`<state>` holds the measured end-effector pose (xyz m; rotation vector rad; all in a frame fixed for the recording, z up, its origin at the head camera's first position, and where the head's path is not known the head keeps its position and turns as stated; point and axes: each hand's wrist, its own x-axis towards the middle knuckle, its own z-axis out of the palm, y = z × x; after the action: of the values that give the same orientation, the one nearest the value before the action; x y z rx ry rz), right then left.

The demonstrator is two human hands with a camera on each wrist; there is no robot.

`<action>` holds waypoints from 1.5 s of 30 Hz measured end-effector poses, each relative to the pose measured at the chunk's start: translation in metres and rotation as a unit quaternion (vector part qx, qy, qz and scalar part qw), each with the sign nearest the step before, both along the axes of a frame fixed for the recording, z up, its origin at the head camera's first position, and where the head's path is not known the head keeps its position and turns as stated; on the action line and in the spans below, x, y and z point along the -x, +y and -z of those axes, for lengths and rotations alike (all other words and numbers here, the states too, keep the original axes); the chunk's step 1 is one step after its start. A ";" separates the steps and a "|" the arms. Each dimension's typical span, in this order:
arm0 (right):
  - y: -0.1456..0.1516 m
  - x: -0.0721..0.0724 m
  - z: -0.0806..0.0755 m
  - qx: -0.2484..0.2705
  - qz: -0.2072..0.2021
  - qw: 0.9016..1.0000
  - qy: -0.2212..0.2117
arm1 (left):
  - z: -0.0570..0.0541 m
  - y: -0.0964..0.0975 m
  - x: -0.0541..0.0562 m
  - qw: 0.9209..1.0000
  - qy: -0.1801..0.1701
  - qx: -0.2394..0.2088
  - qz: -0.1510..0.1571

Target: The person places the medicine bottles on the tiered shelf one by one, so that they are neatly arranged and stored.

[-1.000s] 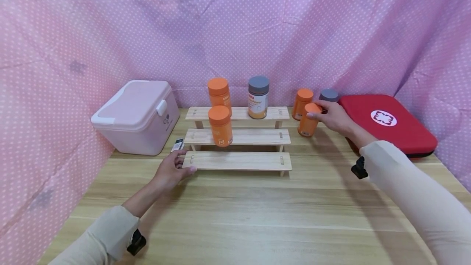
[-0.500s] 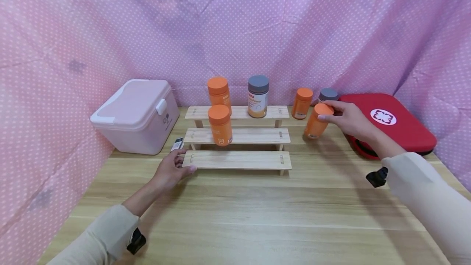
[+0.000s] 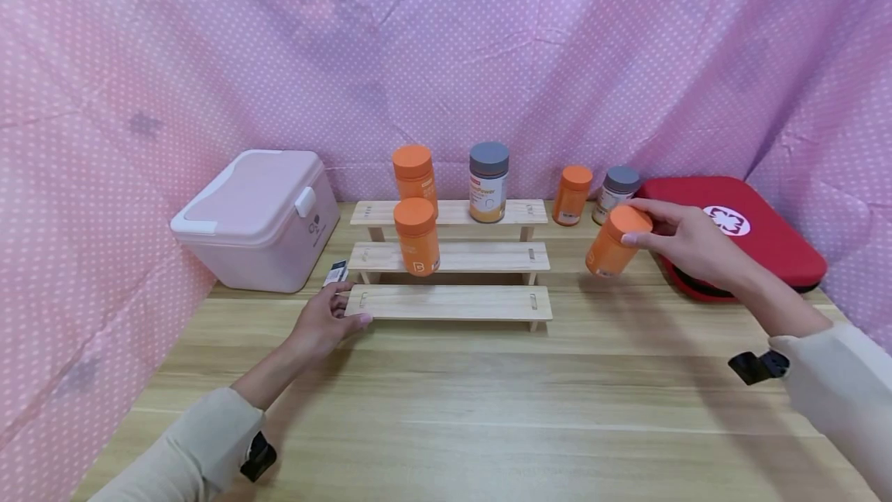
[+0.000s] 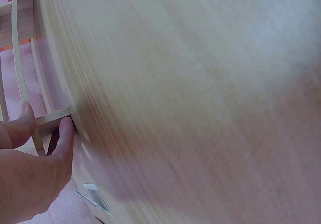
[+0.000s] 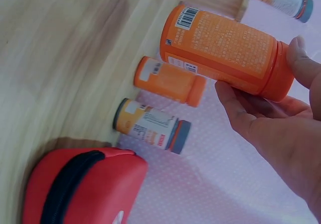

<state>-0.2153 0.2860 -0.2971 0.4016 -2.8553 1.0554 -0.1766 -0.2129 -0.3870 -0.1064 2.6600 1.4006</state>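
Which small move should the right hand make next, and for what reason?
Probably the right hand should turn its orange bottle upright. It holds the bottle near the cap, tilted and raised above the table, so levelling it seems sensible before setting it anywhere.

Pink polka-dot cloth [image 3: 446,60] w/ creases, bhd lt. wood-grain table [image 3: 453,409]

pink box [image 3: 258,219] left — red case [image 3: 763,242] right — curtain [image 3: 446,53] behind
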 end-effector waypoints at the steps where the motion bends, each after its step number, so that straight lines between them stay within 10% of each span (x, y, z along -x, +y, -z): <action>1: -0.001 -0.002 -0.002 -0.001 0.000 1.000 0.004 | 0.000 0.000 0.000 1.000 0.000 0.000 0.000; 19: -0.059 -0.031 -0.051 0.086 -0.076 0.993 0.035 | 0.001 0.000 0.000 1.000 0.007 -0.003 0.002; 35: -0.130 0.006 -0.041 0.102 -0.168 0.980 0.020 | 0.001 0.000 0.001 1.000 0.005 0.000 0.000; 45: -0.151 0.018 -0.034 0.077 -0.155 0.985 0.008 | 0.000 0.000 0.000 1.000 0.003 0.003 -0.002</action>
<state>-0.2329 0.1348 -0.2633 0.8578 -2.7289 1.3006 -0.1770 -0.2126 -0.3873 -0.1092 2.6705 1.3977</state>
